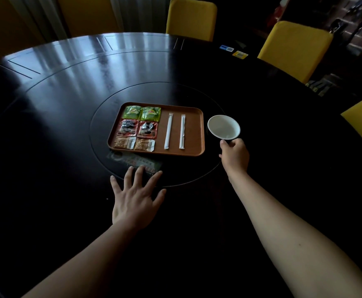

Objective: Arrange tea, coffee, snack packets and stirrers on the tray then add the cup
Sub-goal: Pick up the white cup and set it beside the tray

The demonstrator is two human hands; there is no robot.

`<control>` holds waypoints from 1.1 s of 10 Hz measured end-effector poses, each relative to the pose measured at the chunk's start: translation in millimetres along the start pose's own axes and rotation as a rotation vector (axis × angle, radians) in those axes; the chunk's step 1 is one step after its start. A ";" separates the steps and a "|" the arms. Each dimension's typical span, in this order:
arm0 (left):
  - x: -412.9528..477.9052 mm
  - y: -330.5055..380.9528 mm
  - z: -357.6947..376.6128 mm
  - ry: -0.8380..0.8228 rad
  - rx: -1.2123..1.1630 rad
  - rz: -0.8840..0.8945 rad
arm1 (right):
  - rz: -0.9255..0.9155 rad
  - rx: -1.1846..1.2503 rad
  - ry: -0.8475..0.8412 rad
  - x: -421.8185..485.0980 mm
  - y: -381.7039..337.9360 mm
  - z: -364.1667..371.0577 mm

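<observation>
1. Head view: the right hand (234, 156) grips the cup (223, 127) from its near side, just beside the tray's (194, 134) right edge.
2. The left hand (134, 197) lies flat on the table (68, 100), fingers spread wide, holding nothing.
3. The tray carries packets (138, 127) on its left side, two stirrers (175, 131) on its right.
4. Yellow chairs (294, 48) ring the dark round table.

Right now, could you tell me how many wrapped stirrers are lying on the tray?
2. One stirrer lies just right of the packets; the other stirrer lies parallel to it, nearer the tray's right edge. None appears hidden.
</observation>
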State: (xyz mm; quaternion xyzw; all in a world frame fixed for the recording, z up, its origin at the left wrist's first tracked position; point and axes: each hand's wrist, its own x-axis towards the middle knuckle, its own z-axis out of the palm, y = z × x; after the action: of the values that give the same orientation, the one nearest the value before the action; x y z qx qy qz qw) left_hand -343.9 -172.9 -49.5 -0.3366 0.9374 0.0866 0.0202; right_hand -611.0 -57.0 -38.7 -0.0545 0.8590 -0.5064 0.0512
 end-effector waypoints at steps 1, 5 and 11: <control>-0.3 0.2 -1.2 -0.002 0.001 -0.001 | -0.006 -0.006 -0.010 2.6 0.1 2.8; -0.2 -0.6 0.2 0.013 -0.012 0.004 | -0.020 0.045 -0.021 -1.7 -7.7 6.6; -1.4 1.0 -0.9 0.021 0.003 0.005 | 0.123 0.288 0.005 -21.3 -22.1 -5.1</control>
State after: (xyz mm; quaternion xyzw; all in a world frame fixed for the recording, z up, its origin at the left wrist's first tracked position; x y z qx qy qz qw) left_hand -343.5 -171.4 -48.3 -0.3351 0.9386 0.0817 0.0105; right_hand -589.7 -60.1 -16.2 0.0074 0.7795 -0.6203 0.0870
